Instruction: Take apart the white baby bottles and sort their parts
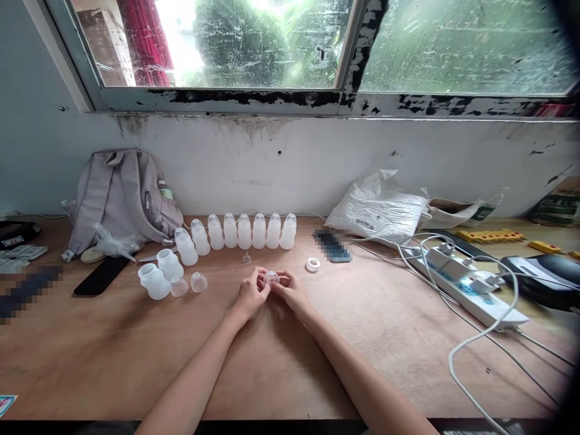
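Clear part [270, 277], small and round, sits between both hands at mid-table, just above the wood. Looks like light plastic, probably; should weigh next to nothing. Rim seems fairly stiff, middle maybe softer; smooth, so likely a bit slippery, and a hard squeeze could bend it. Best hold: opposite sides of the rim, fingertips only, light pressure.

Grip: left hand [254, 290] has fingers and thumb closed in on its left side; right hand [290, 292] does the same on the right. Both pinches narrow, neither hand spread. Part is tiny here and half covered by fingers, so exact finger contacts can't be told.

Nearby, not touched: clear piece [246, 258] beyond the left hand, white ring [312, 264] beyond the right, two cups [198, 282] to the left, bottles [244, 231] in a row behind.
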Available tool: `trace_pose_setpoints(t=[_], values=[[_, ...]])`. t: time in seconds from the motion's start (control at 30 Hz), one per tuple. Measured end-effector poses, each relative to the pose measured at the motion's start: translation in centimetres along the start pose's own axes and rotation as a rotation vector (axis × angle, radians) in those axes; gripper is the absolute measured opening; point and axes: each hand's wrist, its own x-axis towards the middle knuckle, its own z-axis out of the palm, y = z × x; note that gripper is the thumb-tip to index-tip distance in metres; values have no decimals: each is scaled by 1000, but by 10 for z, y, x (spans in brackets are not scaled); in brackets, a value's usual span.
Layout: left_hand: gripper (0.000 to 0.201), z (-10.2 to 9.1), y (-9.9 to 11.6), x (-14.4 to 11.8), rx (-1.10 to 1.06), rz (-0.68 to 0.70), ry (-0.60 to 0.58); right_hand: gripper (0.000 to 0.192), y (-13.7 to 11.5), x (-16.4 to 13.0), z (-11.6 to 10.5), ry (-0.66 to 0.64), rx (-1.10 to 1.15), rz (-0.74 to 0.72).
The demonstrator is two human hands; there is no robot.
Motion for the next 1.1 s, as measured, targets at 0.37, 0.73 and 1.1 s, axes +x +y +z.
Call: trace_pose_setpoints(t=[0.37, 0.73, 1.1], values=[[18, 3, -1, 0, -9, 23, 21, 28, 5, 1, -1, 27, -54, -16], [18, 10, 3, -7, 4, 85, -27, 8, 7, 6, -7, 165, -356, -108], [15, 11, 10, -9, 75, 104, -29, 4, 3, 3, -6, 217, -486, -147]])
